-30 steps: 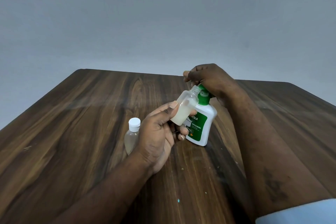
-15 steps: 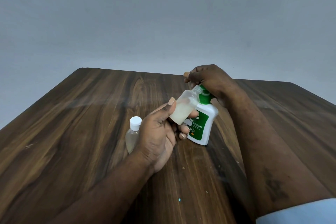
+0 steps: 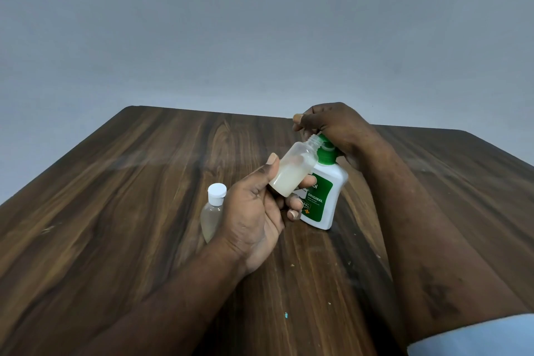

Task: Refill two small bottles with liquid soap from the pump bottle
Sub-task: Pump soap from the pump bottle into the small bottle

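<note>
Little shifted: left hand [image 3: 254,220] still pinched the open small bottle [image 3: 291,173] at frame centre, neck slanting up-right toward the pump bottle [image 3: 323,199], whose green head the right hand [image 3: 338,127] gripped, fingers curled; capped bottle [image 3: 212,214] stood left.

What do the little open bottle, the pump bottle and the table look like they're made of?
Open bottle: likely translucent frosted plastic; milky liquid shows through. Pump bottle: opaque glossy white plastic, green pump. Table: dark wood-grain top, possibly laminate; streaked grain, faint sheen.
</note>
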